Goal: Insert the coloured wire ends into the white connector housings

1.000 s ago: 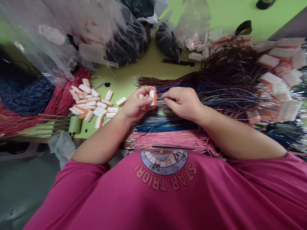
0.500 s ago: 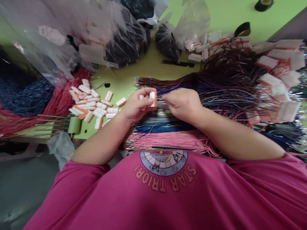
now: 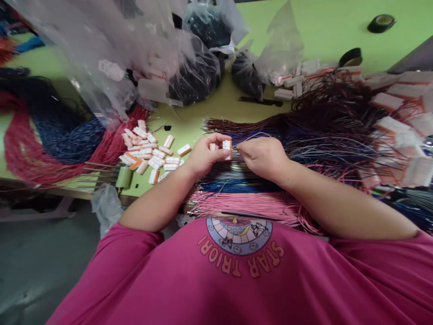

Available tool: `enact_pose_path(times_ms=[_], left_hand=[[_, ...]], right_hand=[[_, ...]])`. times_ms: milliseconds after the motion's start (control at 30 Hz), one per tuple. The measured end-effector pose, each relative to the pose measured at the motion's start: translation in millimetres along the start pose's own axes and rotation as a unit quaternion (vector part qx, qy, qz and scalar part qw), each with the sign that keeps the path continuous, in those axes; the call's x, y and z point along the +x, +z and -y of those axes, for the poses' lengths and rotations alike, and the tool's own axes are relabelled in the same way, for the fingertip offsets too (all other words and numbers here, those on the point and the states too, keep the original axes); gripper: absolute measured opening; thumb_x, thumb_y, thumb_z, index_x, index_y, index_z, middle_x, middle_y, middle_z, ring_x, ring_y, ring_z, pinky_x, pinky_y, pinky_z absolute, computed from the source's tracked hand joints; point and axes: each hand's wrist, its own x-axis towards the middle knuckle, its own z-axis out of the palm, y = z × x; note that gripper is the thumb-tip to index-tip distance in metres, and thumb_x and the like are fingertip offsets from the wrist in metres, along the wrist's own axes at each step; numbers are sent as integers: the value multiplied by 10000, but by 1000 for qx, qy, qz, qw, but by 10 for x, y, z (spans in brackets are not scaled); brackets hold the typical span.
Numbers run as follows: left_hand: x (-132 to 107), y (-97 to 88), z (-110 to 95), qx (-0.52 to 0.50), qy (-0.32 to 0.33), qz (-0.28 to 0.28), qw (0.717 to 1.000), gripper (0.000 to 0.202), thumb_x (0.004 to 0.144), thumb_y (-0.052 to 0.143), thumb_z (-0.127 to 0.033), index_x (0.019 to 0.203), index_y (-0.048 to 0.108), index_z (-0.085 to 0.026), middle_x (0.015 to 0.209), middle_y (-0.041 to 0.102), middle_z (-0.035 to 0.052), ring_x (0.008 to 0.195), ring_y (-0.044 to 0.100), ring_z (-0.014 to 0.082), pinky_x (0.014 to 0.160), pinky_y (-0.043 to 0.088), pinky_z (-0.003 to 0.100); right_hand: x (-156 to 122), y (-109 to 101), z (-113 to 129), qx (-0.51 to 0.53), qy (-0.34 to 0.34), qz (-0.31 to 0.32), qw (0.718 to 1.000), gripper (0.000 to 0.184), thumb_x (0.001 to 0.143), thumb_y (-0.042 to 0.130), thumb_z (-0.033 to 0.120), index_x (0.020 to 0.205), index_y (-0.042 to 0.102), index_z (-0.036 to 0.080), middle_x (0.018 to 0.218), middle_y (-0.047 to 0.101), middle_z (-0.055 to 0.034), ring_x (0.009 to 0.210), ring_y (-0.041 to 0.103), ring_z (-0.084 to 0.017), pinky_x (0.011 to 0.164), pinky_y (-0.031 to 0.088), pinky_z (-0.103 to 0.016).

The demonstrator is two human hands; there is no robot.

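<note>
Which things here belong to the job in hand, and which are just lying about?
Apparently in the job:
left hand, holding white-and-orange blocks
right hand, pinching a thin wire
loose blocks
pink wires

Apparently lying about:
tape roll
black strip
plastic bags

Your white-and-orange block (image 3: 227,145) looks like matt plastic, your shirt (image 3: 162,284) matt cloth, the clear bag (image 3: 282,49) thin glossy plastic, the pink wires (image 3: 250,203) smooth plastic.

Connector pile (image 3: 148,152) left of wire bundles (image 3: 304,143), bags (image 3: 196,74) behind, tape rolls (image 3: 374,25) back right
</note>
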Motion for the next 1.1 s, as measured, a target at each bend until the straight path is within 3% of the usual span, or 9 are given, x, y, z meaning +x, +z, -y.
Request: enact_pose_path(times_ms=[133,267,433,700,800,967,1100], left_hand=[[1,17,12,12,-11,-9,1000,538,529,983,-305,980,722,-175,771,717,-35,621,644,79,615,542,214],[-21,41,-18,-4,-4,-35,999,548,519,990,-311,980,726,-175,771,708,-39,631,629,78,626,541,223],[-32,56,-38,-1,-13,-17,1000,538,535,967,-324,987,720,-168,758,699,-36,625,620,87,632,525,240],[-49,107,-127,38,-25,-9,999,462,576,926,-242,987,735,-155,781,707,-19,681,632,116,710,512,287],[-52,149,-207,84,-39,-18,996,362,603,885,-134,943,760,-144,761,675,-27,676,553,93,719,465,279],[27,98,-304,35,-53,2,998,291,604,890,-94,855,759,-160,726,633,-35,664,531,103,739,474,304],[106,50,-290,56,-17,39,998,328,572,941,-163,853,771,-180,750,657,-20,682,548,117,709,452,298]], right_hand=[[30,41,31,13,6,7,1000,340,1017,455,232,1059,786,165,997,810,-127,899,703,-238,711,339,-324],[45,110,-9,104,7,-53,993,349,1017,468,258,1140,778,153,1092,813,-123,960,719,-234,791,411,-311],[57,175,-41,123,8,-60,991,341,994,456,248,1008,779,142,961,806,-124,862,711,-230,760,413,-309],[75,225,-43,149,4,-52,987,384,963,420,296,951,777,152,945,811,-147,874,748,-261,760,466,-330],[79,241,-68,164,16,-60,985,382,921,412,336,904,767,197,924,814,-159,835,764,-301,730,500,-385],[133,297,-237,218,10,-96,971,229,879,501,468,753,676,395,835,798,-169,746,751,-360,638,474,-505],[165,352,-480,212,-31,-133,968,203,822,546,522,701,646,393,654,728,-133,533,672,-351,520,404,-500]])
